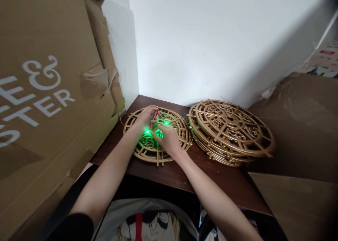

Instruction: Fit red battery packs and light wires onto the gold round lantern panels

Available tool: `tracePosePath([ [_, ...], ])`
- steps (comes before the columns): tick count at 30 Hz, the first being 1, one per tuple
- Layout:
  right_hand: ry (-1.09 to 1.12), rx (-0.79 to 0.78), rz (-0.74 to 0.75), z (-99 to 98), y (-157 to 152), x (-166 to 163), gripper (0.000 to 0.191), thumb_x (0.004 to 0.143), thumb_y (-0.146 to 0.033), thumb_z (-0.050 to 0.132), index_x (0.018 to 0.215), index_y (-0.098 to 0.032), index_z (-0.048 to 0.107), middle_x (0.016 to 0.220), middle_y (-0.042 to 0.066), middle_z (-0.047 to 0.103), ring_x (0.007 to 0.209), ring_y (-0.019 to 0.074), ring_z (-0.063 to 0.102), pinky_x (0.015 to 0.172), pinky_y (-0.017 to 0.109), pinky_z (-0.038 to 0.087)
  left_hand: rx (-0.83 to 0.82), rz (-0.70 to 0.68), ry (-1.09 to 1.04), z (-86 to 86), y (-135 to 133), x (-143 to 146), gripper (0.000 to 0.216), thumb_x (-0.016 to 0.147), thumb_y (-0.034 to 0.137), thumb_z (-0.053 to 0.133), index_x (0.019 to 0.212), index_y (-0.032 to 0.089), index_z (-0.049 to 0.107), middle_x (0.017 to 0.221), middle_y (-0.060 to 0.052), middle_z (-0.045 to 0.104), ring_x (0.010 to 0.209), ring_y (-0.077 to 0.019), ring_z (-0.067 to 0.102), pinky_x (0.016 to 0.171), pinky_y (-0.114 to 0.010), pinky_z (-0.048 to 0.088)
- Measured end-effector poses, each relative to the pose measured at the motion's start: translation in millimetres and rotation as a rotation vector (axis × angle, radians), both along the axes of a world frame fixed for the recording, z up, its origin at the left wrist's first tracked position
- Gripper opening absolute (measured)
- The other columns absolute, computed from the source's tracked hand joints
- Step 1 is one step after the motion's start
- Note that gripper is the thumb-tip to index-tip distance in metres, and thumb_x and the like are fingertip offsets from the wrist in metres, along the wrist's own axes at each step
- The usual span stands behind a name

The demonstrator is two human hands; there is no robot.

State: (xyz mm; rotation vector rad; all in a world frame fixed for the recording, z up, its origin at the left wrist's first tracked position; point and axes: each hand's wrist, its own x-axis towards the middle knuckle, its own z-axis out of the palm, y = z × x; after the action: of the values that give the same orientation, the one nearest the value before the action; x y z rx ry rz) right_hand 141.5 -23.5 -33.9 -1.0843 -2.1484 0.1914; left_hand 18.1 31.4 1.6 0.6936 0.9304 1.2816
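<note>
A round gold openwork frame (182, 140) with scroll patterns lies flat on the dark brown tabletop, small green lights (166, 123) glowing near its middle. My left hand (148, 117) is over the frame's far left part, its fingers closed around a slim red object (155, 113) whose kind I cannot make out. Close beside it, my right hand (169, 137) reaches over the centre from the right. Its fingers are bent together near the green glow, and whatever is between them is hidden.
To the right, several similar gold frames (232, 128) are stacked, with thin wires on the top one. A large cardboard box (52, 33) rises at the left, and more cardboard (298, 128) stands at the right. Behind the brown tabletop (171, 176) is a white wall (200, 47).
</note>
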Motion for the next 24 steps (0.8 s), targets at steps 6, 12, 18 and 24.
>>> tracePosePath([
  [6, -0.006, 0.011, -0.016, -1.7, 0, -1, 0.011, 0.085, -0.025, 0.060, 0.076, -0.020, 0.064, 0.085, 0.006, 0.068, 0.076, 0.0188, 0.060, 0.066, 0.028, 0.039, -0.011, -0.023, 0.015, 1.5, 0, -1, 0.012, 0.074, 0.009, 0.056, 0.081, 0.018, 0.053, 0.057, -0.001, 0.055, 0.039, -0.0048, 0.040, 0.034, -0.013, 0.018],
  [12, 0.121, -0.122, 0.124, 4.2, 1, 3, 0.010, 0.083, -0.023, 0.064, 0.073, -0.019, 0.064, 0.076, 0.001, 0.064, 0.070, 0.0137, 0.057, 0.064, 0.024, 0.040, -0.014, -0.100, -0.061, 1.7, 1, -2, 0.012, 0.074, 0.012, 0.056, 0.081, 0.019, 0.050, 0.058, 0.000, 0.053, 0.040, -0.0048, 0.040, 0.033, -0.012, 0.018],
  [18, 0.368, -0.129, -0.003, 17.9, 5, 12, 0.014, 0.084, -0.026, 0.064, 0.072, -0.018, 0.066, 0.069, -0.001, 0.054, 0.062, 0.0110, 0.051, 0.061, 0.024, 0.041, 0.055, -0.103, 0.027, -0.2, 2, -4, 0.012, 0.075, 0.012, 0.054, 0.085, 0.019, 0.050, 0.060, 0.000, 0.054, 0.040, -0.0057, 0.042, 0.034, -0.012, 0.019],
  [24, 0.559, -0.214, -0.114, 18.0, 12, 20, 0.014, 0.081, -0.030, 0.064, 0.074, -0.018, 0.069, 0.103, 0.007, 0.067, 0.074, 0.0129, 0.059, 0.062, 0.025, 0.046, 0.125, -0.243, 0.166, 2.0, -5, -1, 0.008, 0.077, 0.017, 0.057, 0.084, 0.019, 0.053, 0.063, 0.000, 0.056, 0.042, -0.0060, 0.043, 0.035, -0.013, 0.018],
])
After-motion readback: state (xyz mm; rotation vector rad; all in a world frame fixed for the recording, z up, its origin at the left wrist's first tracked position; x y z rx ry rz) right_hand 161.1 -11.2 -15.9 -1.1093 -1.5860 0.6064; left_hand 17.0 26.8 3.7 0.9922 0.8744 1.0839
